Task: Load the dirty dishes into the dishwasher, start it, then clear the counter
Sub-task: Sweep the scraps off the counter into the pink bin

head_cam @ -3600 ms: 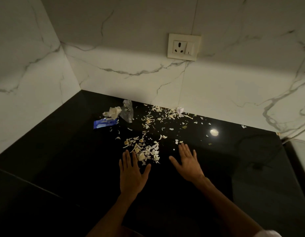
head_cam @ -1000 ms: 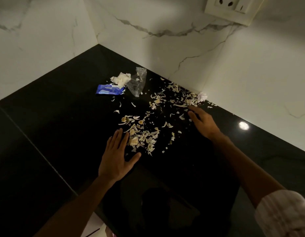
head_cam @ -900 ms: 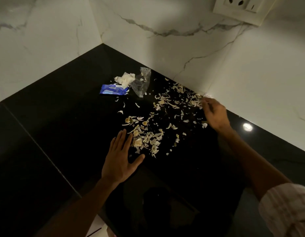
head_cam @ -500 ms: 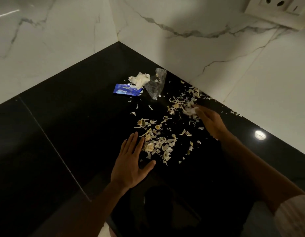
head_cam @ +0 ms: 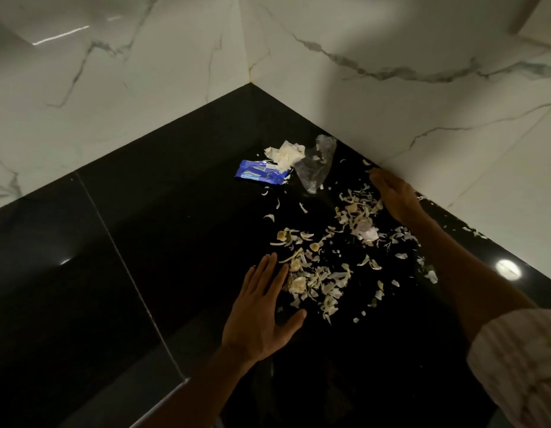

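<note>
A shiny black stone tabletop (head_cam: 119,273) is filling the corner between two white marble walls with grey veins (head_cam: 113,97). A thin seam is running across the tabletop on the left side.

Near the corner, a small blue and white plastic wrapper (head_cam: 261,174) is lying flat. A crumpled white paper tissue (head_cam: 286,153) is sitting just beside it, touching its far right end. A clear crinkled plastic bag (head_cam: 315,163) is lying next to the tissue, on its right.

The left hand (head_cam: 261,313) is lying flat on the tabletop with straight fingers and the thumb sticking out to the right. Its grip is open and it is holding nothing. The fingertips are touching the left edge of a pile of pale dry peels and scraps (head_cam: 326,267).

The scraps are spreading over the dark tabletop between the two hands. Some small bits are lying apart, closer to the wrapper, and some are lying along the foot of the right wall.

The right hand (head_cam: 394,196) is reaching to the foot of the right wall, at the far edge of the scraps. Its fingers are stretching out and its side is resting on the tabletop. It is gripping nothing. A pale striped sleeve (head_cam: 515,362) is covering the arm near the right edge.

A small round bright light spot (head_cam: 508,269) is shining on the tabletop on the right.
</note>
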`<state>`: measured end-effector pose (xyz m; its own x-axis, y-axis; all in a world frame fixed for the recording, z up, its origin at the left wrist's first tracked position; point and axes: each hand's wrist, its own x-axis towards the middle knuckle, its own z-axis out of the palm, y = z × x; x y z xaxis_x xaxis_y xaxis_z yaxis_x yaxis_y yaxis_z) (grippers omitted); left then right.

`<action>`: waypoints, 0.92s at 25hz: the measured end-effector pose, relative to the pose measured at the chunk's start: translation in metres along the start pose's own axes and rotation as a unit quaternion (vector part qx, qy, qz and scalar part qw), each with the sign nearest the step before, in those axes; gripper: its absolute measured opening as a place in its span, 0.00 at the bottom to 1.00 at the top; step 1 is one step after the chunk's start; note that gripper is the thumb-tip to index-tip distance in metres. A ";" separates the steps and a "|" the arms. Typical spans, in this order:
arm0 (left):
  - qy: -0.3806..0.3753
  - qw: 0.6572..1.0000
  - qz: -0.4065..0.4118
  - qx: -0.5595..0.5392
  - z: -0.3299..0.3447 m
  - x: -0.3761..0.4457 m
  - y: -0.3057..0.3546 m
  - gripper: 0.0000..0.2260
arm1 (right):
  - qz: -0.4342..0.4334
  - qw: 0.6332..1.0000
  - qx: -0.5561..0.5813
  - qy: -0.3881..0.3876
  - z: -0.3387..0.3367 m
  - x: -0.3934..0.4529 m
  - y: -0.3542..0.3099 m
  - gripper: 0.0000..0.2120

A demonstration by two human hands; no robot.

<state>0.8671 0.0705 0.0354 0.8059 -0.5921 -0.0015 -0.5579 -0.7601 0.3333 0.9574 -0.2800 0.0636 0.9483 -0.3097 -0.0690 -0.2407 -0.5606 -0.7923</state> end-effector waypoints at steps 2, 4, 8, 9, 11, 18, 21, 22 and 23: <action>-0.002 1.000 0.002 0.007 0.000 -0.001 -0.001 0.38 | -0.018 0.997 0.044 -0.060 0.008 -0.001 -0.002 0.21; -0.006 1.000 -0.002 0.001 -0.001 -0.001 0.000 0.38 | -0.020 0.990 0.084 -0.109 0.009 -0.008 0.001 0.22; -0.015 1.000 0.004 0.000 -0.003 0.000 0.002 0.38 | -0.023 0.995 0.087 -0.044 0.005 0.003 -0.017 0.19; -0.017 1.000 0.003 -0.001 -0.004 -0.001 0.002 0.38 | -0.021 0.996 0.087 0.010 0.003 0.011 -0.024 0.18; -0.017 1.000 0.000 -0.007 -0.005 -0.001 0.002 0.38 | -0.016 0.994 0.082 0.072 0.002 0.033 -0.038 0.17; -0.022 0.999 0.002 -0.024 -0.006 0.001 0.002 0.37 | 0.005 0.994 0.111 0.006 0.052 0.087 -0.049 0.18; -0.018 0.999 0.003 -0.028 -0.004 0.000 0.001 0.37 | 0.000 0.994 0.111 -0.004 0.060 0.091 -0.065 0.17; -0.018 0.999 0.002 -0.028 -0.004 0.000 0.001 0.37 | 0.002 0.995 0.096 -0.007 0.060 0.090 -0.066 0.17; -0.018 0.999 0.002 -0.027 -0.004 0.000 0.001 0.37 | 0.009 0.997 0.070 -0.008 0.060 0.088 -0.065 0.18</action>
<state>0.8672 0.0705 0.0396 0.7955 -0.6051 -0.0329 -0.5489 -0.7424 0.3841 1.0686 -0.2248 0.0726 0.9474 -0.3064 -0.0929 -0.2278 -0.4410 -0.8681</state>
